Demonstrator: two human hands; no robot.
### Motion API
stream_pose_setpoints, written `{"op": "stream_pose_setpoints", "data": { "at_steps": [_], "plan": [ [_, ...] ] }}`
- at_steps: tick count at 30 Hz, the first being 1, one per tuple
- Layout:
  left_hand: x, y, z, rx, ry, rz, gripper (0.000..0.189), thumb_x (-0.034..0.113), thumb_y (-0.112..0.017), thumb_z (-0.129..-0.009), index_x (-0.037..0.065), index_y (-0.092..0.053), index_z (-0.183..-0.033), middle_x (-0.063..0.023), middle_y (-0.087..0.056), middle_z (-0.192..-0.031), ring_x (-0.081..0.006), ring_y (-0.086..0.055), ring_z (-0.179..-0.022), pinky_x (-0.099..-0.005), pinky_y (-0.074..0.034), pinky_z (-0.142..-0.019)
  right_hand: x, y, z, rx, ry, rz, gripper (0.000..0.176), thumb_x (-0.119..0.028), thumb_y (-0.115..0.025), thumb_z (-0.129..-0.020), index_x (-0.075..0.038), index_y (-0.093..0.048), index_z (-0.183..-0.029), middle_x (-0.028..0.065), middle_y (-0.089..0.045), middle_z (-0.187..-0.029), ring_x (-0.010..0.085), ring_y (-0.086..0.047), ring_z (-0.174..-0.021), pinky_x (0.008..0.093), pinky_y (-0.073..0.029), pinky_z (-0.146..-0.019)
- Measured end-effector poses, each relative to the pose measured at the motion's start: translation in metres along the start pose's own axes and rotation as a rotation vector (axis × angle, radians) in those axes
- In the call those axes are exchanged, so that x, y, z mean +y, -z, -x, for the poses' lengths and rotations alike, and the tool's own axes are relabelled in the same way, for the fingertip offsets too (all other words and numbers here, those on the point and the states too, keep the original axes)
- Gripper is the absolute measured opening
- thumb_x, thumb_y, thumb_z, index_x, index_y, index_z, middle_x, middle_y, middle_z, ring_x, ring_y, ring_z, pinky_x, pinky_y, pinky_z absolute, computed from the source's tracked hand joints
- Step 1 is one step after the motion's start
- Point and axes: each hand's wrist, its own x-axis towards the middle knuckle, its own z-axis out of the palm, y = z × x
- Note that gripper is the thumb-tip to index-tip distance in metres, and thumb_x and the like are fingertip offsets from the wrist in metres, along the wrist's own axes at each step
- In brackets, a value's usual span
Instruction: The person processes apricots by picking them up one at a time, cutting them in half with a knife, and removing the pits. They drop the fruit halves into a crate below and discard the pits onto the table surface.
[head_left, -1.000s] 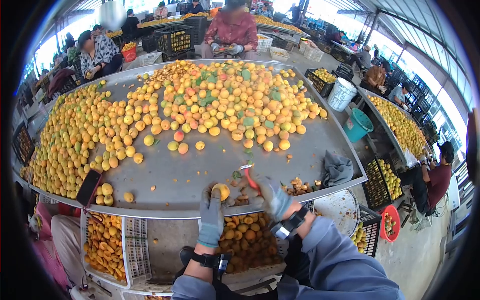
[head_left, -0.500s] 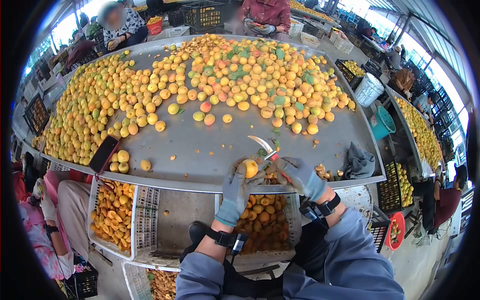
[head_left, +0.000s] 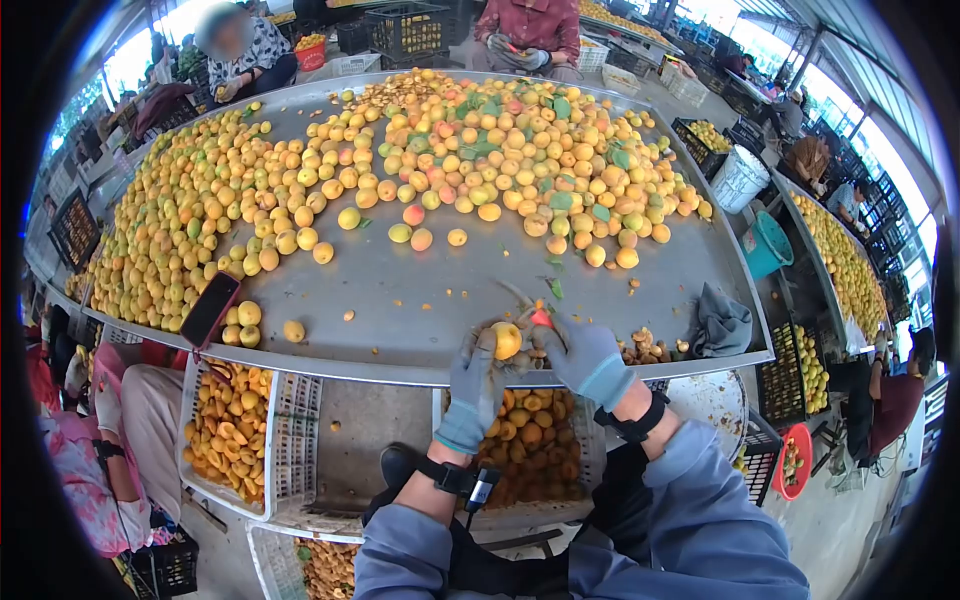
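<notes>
My left hand (head_left: 476, 372), in a grey glove, is closed around a yellow apricot (head_left: 507, 341) at the table's near edge. Close beside it on the right, my gloved right hand (head_left: 580, 352) grips a curved knife (head_left: 541, 314) with a red handle. The blade is blurred and lies just above the apricot. Where the fingers of both hands meet the fruit, the details are hard to make out. Whole apricots (head_left: 520, 150) are heaped across the far part of the metal table (head_left: 400, 290).
A phone (head_left: 211, 308) lies at the table's left, a dark cloth (head_left: 722, 322) at its right, near scattered pits (head_left: 643, 347). Below the edge stand crates of fruit (head_left: 293, 430). Co-workers sit across the table (head_left: 530, 30) and at the left (head_left: 95, 470).
My right hand has moved slightly left and turned, bringing the knife down closer to the apricot. The apricot stays in my left hand.
</notes>
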Motion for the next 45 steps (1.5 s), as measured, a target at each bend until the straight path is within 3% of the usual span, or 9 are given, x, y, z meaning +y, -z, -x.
{"op": "stream_pose_setpoints", "data": {
  "at_steps": [8, 11, 13, 17, 25, 35, 38, 40, 45],
  "plan": [
    [0.011, 0.002, 0.001, -0.16, 0.009, 0.156, 0.048, 0.04, -0.048, -0.105, 0.0, -0.05, -0.132, -0.0139, -0.064, -0.119, -0.0195, -0.064, -0.092, -0.0323, -0.053, -0.08, -0.008, 0.009, 0.011, 0.099, 0.189, -0.09, 0.028, -0.03, -0.059, -0.095, -0.006, -0.063, -0.109, 0.0186, -0.062, -0.065, 0.0424, -0.064, -0.064, 0.0501, -0.05, -0.058],
    [0.011, -0.001, 0.003, -0.14, 0.014, 0.143, 0.048, 0.04, -0.046, -0.106, 0.0, -0.05, -0.133, -0.0132, -0.065, -0.118, -0.0188, -0.063, -0.09, -0.0315, -0.052, -0.082, 0.004, 0.005, 0.009, 0.115, 0.156, -0.048, 0.027, -0.029, -0.059, -0.095, -0.006, -0.064, -0.108, 0.0187, -0.063, -0.068, 0.0416, -0.064, -0.066, 0.0496, -0.049, -0.057],
    [0.017, -0.007, 0.005, -0.109, -0.004, 0.155, 0.043, 0.036, -0.048, -0.105, 0.001, -0.053, -0.13, -0.015, -0.064, -0.112, -0.0221, -0.064, -0.087, -0.036, -0.054, -0.077, 0.008, 0.01, 0.001, 0.113, -0.161, -0.185, 0.025, -0.029, -0.06, -0.095, -0.006, -0.065, -0.105, 0.0194, -0.064, -0.074, 0.0411, -0.064, -0.069, 0.0494, -0.049, -0.058],
    [0.018, -0.007, 0.005, -0.143, 0.011, 0.193, 0.041, 0.027, -0.046, -0.104, -0.001, -0.051, -0.132, -0.0133, -0.064, -0.12, -0.0185, -0.063, -0.092, -0.0309, -0.051, -0.084, 0.005, 0.011, 0.008, 0.083, -0.048, -0.065, 0.023, -0.025, -0.062, -0.095, -0.005, -0.066, -0.106, 0.0202, -0.064, -0.073, 0.0384, -0.066, -0.067, 0.0454, -0.047, -0.055],
    [0.019, -0.013, 0.005, -0.16, -0.21, -0.36, 0.042, 0.02, -0.047, -0.099, -0.004, -0.053, -0.133, -0.0143, -0.061, -0.127, -0.0191, -0.058, -0.116, -0.0333, -0.043, -0.104, -0.002, 0.011, 0.011, 0.053, 0.007, 0.334, 0.041, -0.027, -0.063, -0.09, -0.017, -0.058, -0.129, 0.0129, -0.063, -0.087, 0.0365, -0.065, -0.069, 0.0448, -0.052, -0.058],
    [0.013, -0.011, 0.004, -0.18, -0.117, -0.372, 0.039, 0.017, -0.051, -0.099, -0.003, -0.057, -0.131, -0.01, -0.059, -0.128, -0.0183, -0.055, -0.118, -0.0313, -0.041, -0.106, 0.008, 0.007, 0.011, 0.07, -0.01, 0.329, 0.042, -0.028, -0.064, -0.09, -0.018, -0.058, -0.13, 0.0141, -0.064, -0.089, 0.0373, -0.065, -0.072, 0.0457, -0.052, -0.06],
    [0.012, -0.013, 0.005, -0.205, -0.102, -0.569, 0.041, 0.017, -0.046, -0.098, -0.005, -0.051, -0.133, -0.0177, -0.06, -0.129, -0.0251, -0.06, -0.116, -0.0379, -0.045, -0.104, 0.013, 0.007, 0.011, 0.072, -0.037, 0.25, 0.039, -0.031, -0.062, -0.091, -0.017, -0.056, -0.127, 0.0151, -0.066, -0.092, 0.0382, -0.067, -0.074, 0.048, -0.054, -0.062],
    [0.008, -0.012, 0.002, -0.067, 0.043, -0.066, 0.042, 0.021, -0.047, -0.099, -0.002, -0.048, -0.133, -0.0197, -0.06, -0.128, -0.0319, -0.062, -0.114, -0.0449, -0.047, -0.103, 0.018, 0.005, 0.013, 0.154, -0.015, 0.082, 0.034, -0.027, -0.06, -0.094, -0.01, -0.058, -0.123, 0.0189, -0.066, -0.083, 0.0389, -0.066, -0.073, 0.0466, -0.052, -0.061],
    [0.015, -0.004, 0.0, -0.087, 0.092, 0.227, 0.043, 0.026, -0.047, -0.099, 0.0, -0.046, -0.133, -0.0215, -0.06, -0.125, -0.0369, -0.062, -0.113, -0.0491, -0.048, -0.102, 0.004, 0.016, 0.032, 0.071, -0.062, -0.351, 0.023, -0.021, -0.059, -0.097, -0.002, -0.061, -0.111, 0.0203, -0.06, -0.07, 0.0358, -0.063, -0.063, 0.041, -0.047, -0.056]
  ]
}}
